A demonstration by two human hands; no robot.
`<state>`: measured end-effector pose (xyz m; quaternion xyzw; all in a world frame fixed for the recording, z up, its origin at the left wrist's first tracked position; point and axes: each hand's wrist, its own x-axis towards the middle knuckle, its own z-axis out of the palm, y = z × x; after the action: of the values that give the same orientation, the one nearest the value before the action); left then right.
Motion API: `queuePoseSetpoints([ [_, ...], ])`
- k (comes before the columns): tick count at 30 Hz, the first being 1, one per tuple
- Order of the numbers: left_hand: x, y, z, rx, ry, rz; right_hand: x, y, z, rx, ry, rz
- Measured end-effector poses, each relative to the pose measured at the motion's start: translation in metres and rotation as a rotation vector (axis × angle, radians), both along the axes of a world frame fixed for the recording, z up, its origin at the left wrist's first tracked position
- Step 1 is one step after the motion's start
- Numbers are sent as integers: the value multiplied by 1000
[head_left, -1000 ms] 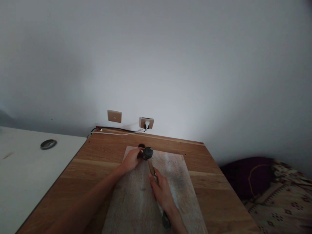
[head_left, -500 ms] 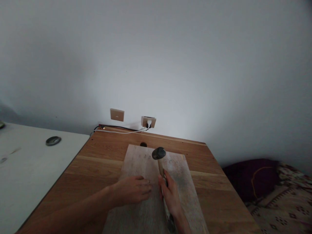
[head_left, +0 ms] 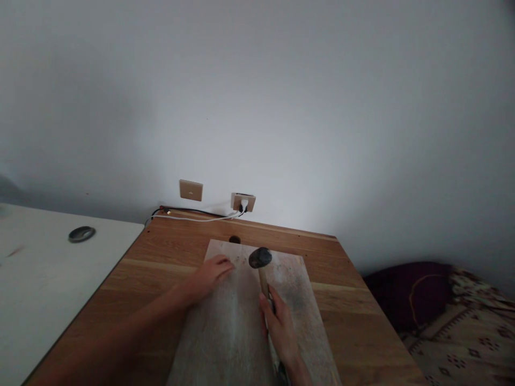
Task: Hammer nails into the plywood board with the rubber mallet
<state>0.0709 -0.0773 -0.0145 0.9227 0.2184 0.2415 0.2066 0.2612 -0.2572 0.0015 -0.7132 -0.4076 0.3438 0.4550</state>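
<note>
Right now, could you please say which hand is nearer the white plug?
Left. The left hand is below the plug, near the far edge of the board; the right hand, gripping the hammer, is farther below.

Wall (head_left: 257, 118) pale, brightest mid-span, dimmer at sides. 2 wall plates (head_left: 191, 190) above far edge of wooden table (head_left: 352, 321); white plug (head_left: 244, 204) in right plate. Cables (head_left: 201, 220) along far edge. White table (head_left: 32, 300) beside left edge. Purple fabric (head_left: 396, 292), patterned fabric (head_left: 478, 346) beyond right edge.
</note>
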Motion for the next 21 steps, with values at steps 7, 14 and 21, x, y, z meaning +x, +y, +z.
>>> queuePoseSetpoints([
  [7,13,34,-12,-217,-84,204,-10,5,6,-5,32,52],
  [14,19,34,-14,-237,-144,183,-14,9,7,16,14,43],
  [21,16,35,-16,-241,-168,193,-20,16,7,32,19,114],
])
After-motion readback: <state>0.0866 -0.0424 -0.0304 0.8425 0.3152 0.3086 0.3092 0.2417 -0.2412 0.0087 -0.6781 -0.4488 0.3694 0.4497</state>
